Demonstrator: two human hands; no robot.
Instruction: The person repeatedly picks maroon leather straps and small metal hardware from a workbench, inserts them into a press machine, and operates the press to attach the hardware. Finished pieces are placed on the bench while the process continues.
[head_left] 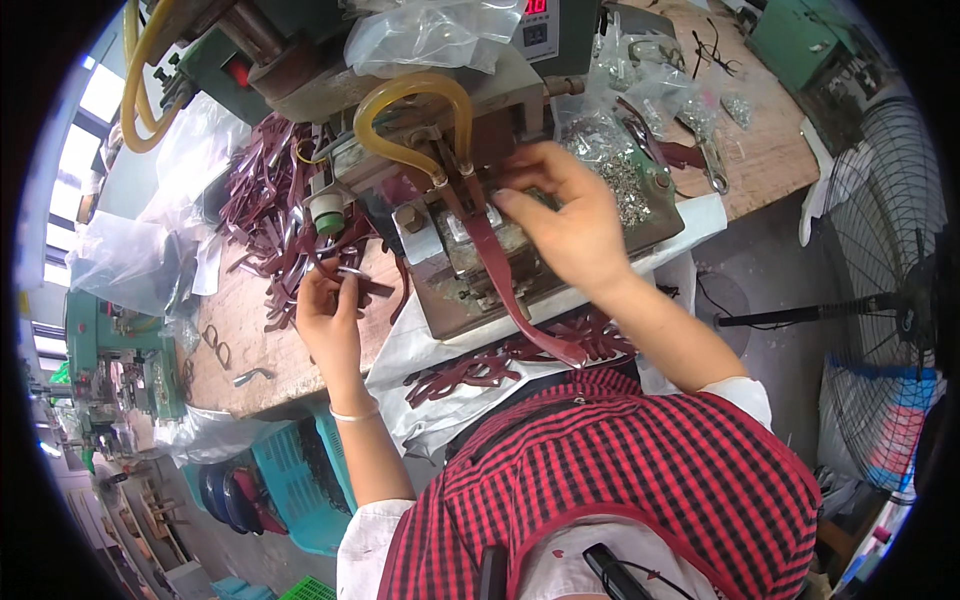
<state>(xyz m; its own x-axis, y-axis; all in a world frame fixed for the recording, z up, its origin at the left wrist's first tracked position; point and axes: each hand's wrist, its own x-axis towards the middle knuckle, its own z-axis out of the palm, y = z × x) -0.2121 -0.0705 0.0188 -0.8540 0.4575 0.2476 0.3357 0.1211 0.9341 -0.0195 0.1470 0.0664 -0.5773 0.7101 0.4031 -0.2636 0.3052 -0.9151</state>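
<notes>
My right hand (575, 215) is beside the press head, thumb and index finger apart; its fingertips are slightly blurred and I see nothing between them. A long maroon strip (495, 262), shaped like a spectacle temple, stands with its upper end in the clamp of the bench press (430, 240). Its curved lower end hangs toward my lap. At the edge of a heap of similar maroon strips (265, 185), my left hand (328, 308) is closed, thumb and fingers pinching a maroon strip (375, 288). Part of that strip is hidden by the fingers.
Yellow hoses (415, 90) loop over the press. Small metal parts (630, 190) are piled at its right, near plastic bags. More strips (490, 370) lie on white cloth by my lap. A black fan (880, 290) stands right; a turquoise basket (300, 480) is below the bench at left.
</notes>
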